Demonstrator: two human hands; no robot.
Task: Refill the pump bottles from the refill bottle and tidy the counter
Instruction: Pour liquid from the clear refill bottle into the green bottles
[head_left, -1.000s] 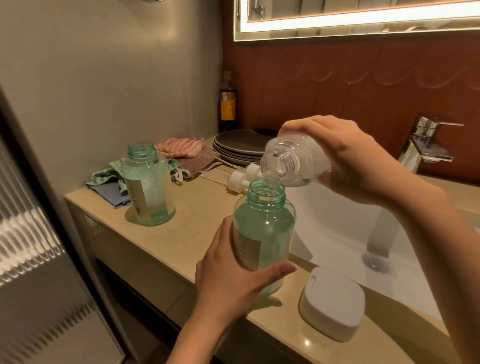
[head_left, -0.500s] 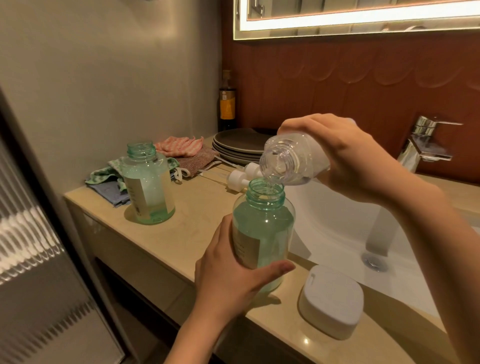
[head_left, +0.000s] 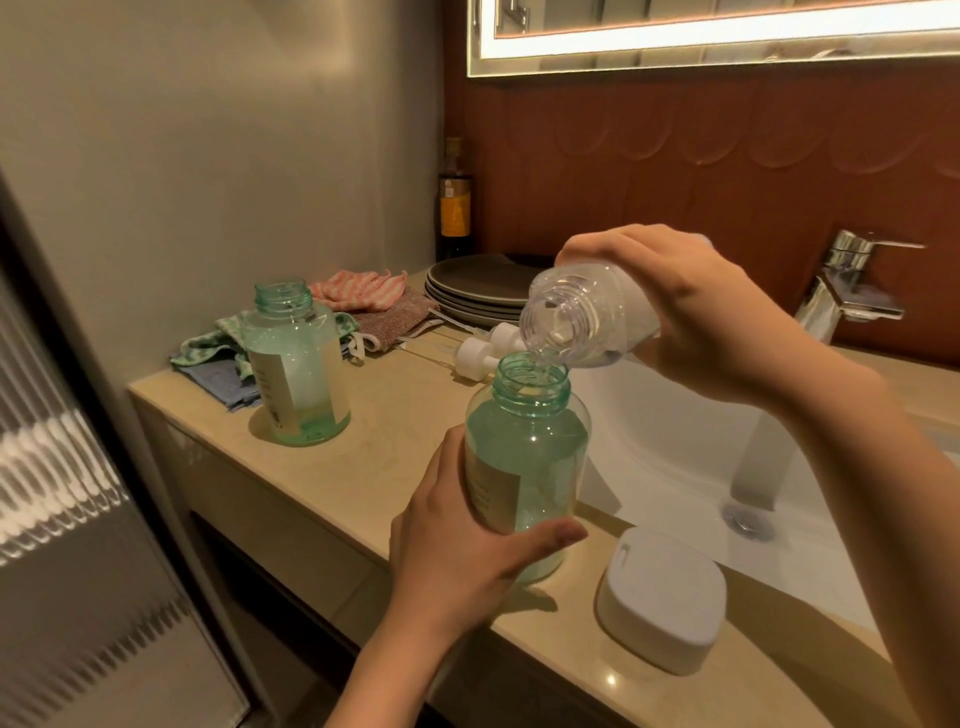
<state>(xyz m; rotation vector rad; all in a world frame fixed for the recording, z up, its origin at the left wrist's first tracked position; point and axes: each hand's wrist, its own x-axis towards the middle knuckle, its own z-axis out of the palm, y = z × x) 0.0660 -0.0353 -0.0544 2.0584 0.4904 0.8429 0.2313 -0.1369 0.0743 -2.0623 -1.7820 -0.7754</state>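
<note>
The pour into the nearer pump bottle (head_left: 524, 467) is the step in hand. The right hand (head_left: 691, 312) curls its fingers round the clear refill bottle (head_left: 587, 322), tipped with its open mouth just above the green neck, and a thin run of liquid passes between them. The left hand (head_left: 457, 561) wraps the pump bottle's lower body, thumb across the front, steadying it upright on the tabletop (head_left: 374, 441). How high the fill stands is hard to read through the tinted wall.

The second pump bottle (head_left: 298, 374) stands open and apart to the left, near the cloths (head_left: 358, 291), and two white pump heads (head_left: 480, 351) lie behind the pour, next to the stacked plates (head_left: 478, 286).

Next, I judge, the refill bottle must be righted before the neck floods, then set down and the pump heads screwed on (the tidying comes last).

The held bottle sits on a narrow strip between the tabletop's front edge and the basin (head_left: 675, 441) rim, with a white lidded box (head_left: 660, 613) just beside it on the right. A slip either way means floor or basin. The stretch between the two pump bottles looks the safest place to put things down.
</note>
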